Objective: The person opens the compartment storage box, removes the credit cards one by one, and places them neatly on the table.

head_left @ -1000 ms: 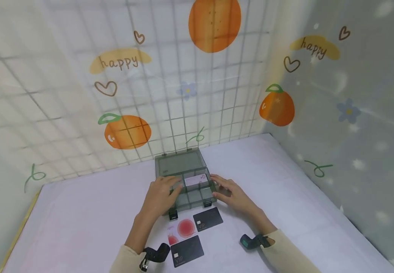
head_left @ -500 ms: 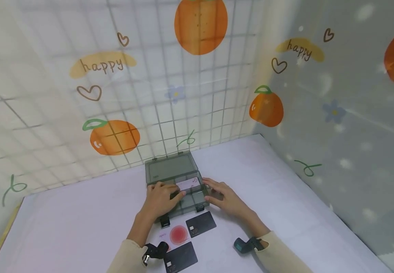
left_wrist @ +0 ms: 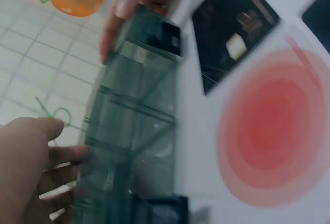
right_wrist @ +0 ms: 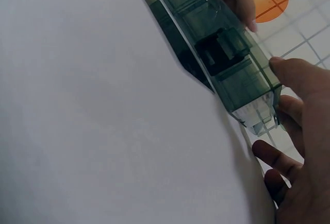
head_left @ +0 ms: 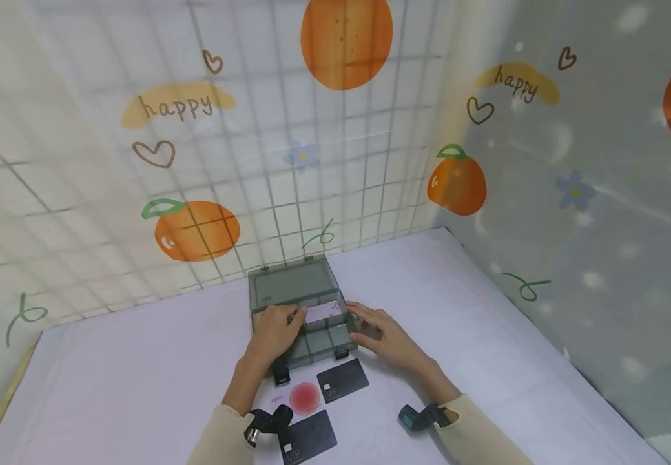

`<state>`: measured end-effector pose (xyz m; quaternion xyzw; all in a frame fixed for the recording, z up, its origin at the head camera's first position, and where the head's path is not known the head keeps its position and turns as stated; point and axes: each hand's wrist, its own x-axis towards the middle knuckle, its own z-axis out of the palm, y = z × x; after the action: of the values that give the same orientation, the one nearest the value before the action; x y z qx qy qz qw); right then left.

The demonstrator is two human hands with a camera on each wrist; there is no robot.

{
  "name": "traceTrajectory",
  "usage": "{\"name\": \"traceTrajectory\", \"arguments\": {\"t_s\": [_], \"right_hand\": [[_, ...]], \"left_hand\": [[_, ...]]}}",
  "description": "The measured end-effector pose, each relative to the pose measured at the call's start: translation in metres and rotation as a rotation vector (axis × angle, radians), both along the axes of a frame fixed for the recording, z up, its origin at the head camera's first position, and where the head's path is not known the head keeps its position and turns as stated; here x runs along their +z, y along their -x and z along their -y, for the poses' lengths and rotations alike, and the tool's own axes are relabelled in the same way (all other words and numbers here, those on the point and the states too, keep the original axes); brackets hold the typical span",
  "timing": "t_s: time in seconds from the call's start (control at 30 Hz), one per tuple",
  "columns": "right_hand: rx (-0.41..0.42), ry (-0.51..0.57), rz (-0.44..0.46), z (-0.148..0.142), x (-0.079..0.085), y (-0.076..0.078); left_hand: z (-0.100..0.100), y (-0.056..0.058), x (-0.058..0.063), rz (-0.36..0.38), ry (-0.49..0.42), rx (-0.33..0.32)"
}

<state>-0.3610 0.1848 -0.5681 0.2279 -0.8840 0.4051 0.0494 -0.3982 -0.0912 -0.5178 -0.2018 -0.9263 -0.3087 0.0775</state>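
A translucent grey-green compartment box [head_left: 326, 337] lies with its lid [head_left: 294, 284] folded back. One back compartment holds a white-and-pink card [head_left: 323, 312]. My left hand [head_left: 272, 332] reaches over the left compartments, its thumb beside that card; in the left wrist view, the left hand [left_wrist: 26, 167] has its thumb apart from its bent fingers, with nothing seen between them. My right hand [head_left: 390, 336] rests at the box's right side, thumb and fingertips against the wall. In the right wrist view, the right hand [right_wrist: 304, 147] has thumb and index finger at the box's end, other fingers loosely bent.
In front of the box lie two black VIP cards [head_left: 343, 381] and a pink card with a red circle [head_left: 304, 398]. Black latches [head_left: 281, 374] stick out from the box's front. A patterned cloth wall [head_left: 277, 194] stands behind the white table [head_left: 137, 374].
My left hand has shifted slightly within the box; its thumb has moved up and back toward the white-and-pink card. The right hand stays at the box's side. The head view has turned slightly.
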Motion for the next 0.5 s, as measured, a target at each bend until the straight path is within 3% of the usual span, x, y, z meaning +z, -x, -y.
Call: {"name": "traceTrajectory", "arguments": {"t_s": [0.07, 0.23, 0.37, 0.5], "right_hand": [[0.002, 0.003, 0.000, 0.000, 0.000, 0.000], [-0.002, 0.008, 0.005, 0.000, 0.000, -0.003], [-0.002, 0.017, 0.007, 0.000, 0.002, -0.004], [0.008, 0.020, -0.004, 0.001, 0.004, -0.002]], "left_hand": [[0.000, 0.003, 0.004, 0.060, -0.061, 0.051], [-0.007, 0.004, 0.017, 0.305, -0.159, 0.203], [-0.012, 0.005, 0.024, 0.395, -0.158, 0.234], [-0.013, 0.006, 0.028, 0.422, -0.097, 0.250]]}}
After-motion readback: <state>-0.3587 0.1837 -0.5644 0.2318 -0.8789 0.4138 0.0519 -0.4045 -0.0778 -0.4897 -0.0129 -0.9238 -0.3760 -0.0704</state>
